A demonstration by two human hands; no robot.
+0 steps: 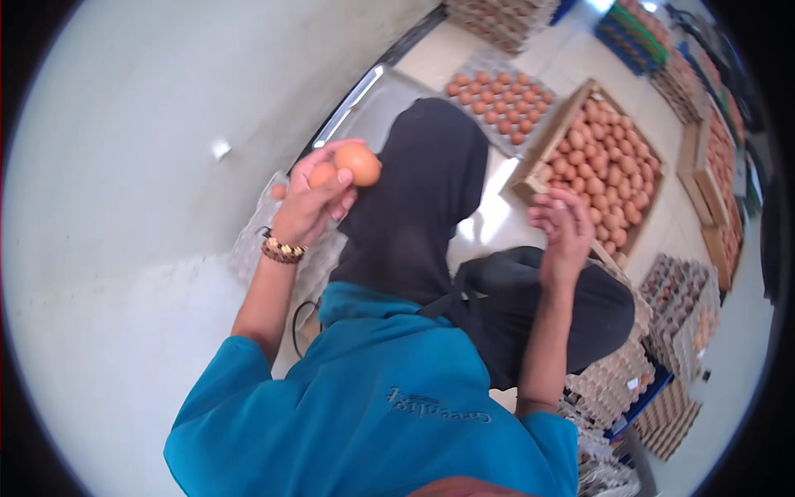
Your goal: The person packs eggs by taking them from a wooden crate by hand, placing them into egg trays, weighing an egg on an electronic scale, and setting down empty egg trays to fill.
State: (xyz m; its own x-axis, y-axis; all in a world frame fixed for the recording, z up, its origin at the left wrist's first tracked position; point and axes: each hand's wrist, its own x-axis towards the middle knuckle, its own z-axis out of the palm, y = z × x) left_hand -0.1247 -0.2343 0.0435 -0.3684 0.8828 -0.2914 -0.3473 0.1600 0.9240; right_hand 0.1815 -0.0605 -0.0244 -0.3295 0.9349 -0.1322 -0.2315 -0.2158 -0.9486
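Note:
My left hand (308, 203), with a beaded bracelet at its wrist, is closed around brown eggs. One egg (358, 164) sits out at the fingertips and thumb, and a second egg (321, 174) lies deeper against the palm. Below that hand, partly covered by it, is a grey egg tray (251, 242) with an egg (278, 191) in it. My right hand (566, 224) hovers by the near edge of a wooden crate (530, 168) heaped with brown eggs (609, 166). Its fingers are loosely bent and apart, with nothing visible in them.
A grey tray filled with eggs (501, 103) lies on the floor beyond my knee. Stacked trays (681, 302) stand at right, with more wooden crates (714, 166) behind. Further stacks (505, 21) rise at the top. A pale wall (149, 166) runs along the left.

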